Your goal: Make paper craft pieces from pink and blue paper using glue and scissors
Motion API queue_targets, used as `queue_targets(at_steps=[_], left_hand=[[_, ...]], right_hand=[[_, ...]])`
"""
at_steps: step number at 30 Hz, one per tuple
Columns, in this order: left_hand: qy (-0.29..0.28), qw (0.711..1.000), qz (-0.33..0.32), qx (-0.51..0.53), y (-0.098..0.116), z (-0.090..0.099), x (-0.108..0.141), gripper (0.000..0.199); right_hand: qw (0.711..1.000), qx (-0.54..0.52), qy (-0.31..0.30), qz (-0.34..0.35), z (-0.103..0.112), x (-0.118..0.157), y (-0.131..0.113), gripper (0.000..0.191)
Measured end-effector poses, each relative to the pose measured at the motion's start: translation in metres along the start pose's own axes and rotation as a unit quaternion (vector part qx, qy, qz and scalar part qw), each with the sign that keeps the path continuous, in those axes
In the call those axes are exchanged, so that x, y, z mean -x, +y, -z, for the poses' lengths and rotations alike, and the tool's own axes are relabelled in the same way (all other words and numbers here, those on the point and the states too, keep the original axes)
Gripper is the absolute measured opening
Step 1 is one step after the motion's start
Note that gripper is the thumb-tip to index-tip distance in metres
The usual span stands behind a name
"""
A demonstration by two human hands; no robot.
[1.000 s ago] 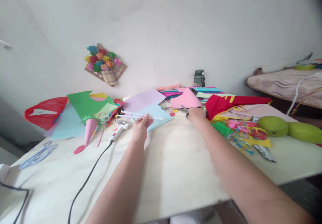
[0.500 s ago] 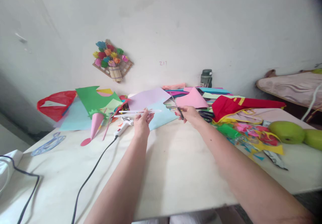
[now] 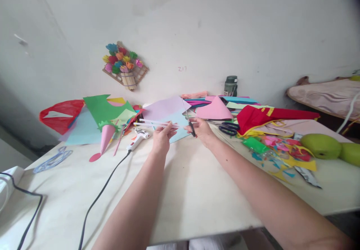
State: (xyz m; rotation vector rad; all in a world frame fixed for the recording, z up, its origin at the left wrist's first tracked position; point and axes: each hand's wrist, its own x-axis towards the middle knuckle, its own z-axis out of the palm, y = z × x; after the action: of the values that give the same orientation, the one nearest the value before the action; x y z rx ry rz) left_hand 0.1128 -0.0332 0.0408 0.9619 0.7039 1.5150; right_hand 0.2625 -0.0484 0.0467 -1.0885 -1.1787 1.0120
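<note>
My left hand (image 3: 163, 135) is closed around thin pale sticks (image 3: 143, 123) that look like straws or rolled paper; their exact kind is unclear. They lie sideways across my fingers, and their right ends reach toward the scissors (image 3: 192, 127). My right hand (image 3: 201, 130) grips these scissors by their dark handles. The blades point up and away and look parted near the sticks' right ends. I cannot tell whether they touch. Behind both hands lie a light blue sheet (image 3: 180, 119) and a lilac sheet (image 3: 161, 107). A white glue gun (image 3: 137, 140) rests left of my left hand.
A pink paper cone (image 3: 107, 137) with a green fringe lies at left. Second scissors (image 3: 229, 129), red cloth (image 3: 253, 118), coloured scraps (image 3: 281, 148) and green fruit (image 3: 320, 146) are at right. A black cord (image 3: 105, 188) runs to the front edge. A bottle (image 3: 230, 86) stands behind.
My right hand has moved left with the scissors, closer to the left hand. The blades now stand at the sticks' right ends. My left hand has shifted slightly right and down.
</note>
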Motion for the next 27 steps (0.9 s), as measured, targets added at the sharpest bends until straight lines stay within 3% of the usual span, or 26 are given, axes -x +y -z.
queue_targets(at_steps=[3,9,13,21,27], left_hand=[[-0.038,0.999,0.017,-0.024,-0.001,-0.002,0.002,0.03],[-0.049,0.997,0.034,-0.046,0.0,-0.001,0.003,0.028],[-0.067,0.995,0.055,-0.04,0.001,-0.001,0.003,0.024],[0.016,0.997,0.077,0.008,-0.005,-0.011,0.003,0.013],[0.059,0.994,0.083,0.03,-0.005,-0.017,0.002,0.002]], right_hand=[[1.0,0.004,0.012,0.002,0.003,0.0,-0.001,0.044],[0.998,0.021,-0.061,-0.005,0.008,0.002,-0.006,0.04],[0.999,0.03,-0.023,-0.005,0.006,0.002,-0.008,0.036],[0.996,0.016,0.077,0.053,-0.002,-0.001,-0.002,0.036],[0.989,-0.101,0.107,0.034,-0.007,0.003,-0.005,0.046]])
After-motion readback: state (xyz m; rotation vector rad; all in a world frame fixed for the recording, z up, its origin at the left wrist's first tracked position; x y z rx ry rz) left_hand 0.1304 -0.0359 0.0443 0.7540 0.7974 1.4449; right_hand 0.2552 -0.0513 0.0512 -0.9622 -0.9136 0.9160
